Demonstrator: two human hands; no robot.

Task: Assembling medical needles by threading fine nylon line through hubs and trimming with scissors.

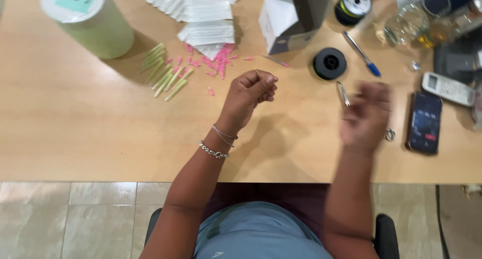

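My left hand (249, 94) is raised over the wooden table (75, 128), fingers pinched together on something very thin, perhaps a fine wire or line, too small to make out. My right hand (368, 112) is blurred with motion to the right and holds a small metal tool (343, 93) that points up from the fingers. A black spool (330, 63) lies on the table between and beyond the hands. Small pink beads or caps (217, 64) and a bundle of pale green sticks (164, 73) lie to the far left of my left hand.
A round pale green container (90, 19) stands at the far left. White plastic packets (201, 18), an open box (291, 18), a second spool (353, 6), a blue pen (361, 54), glass jars (409, 23), a white remote (448, 88) and a phone (425, 122) fill the back and right.
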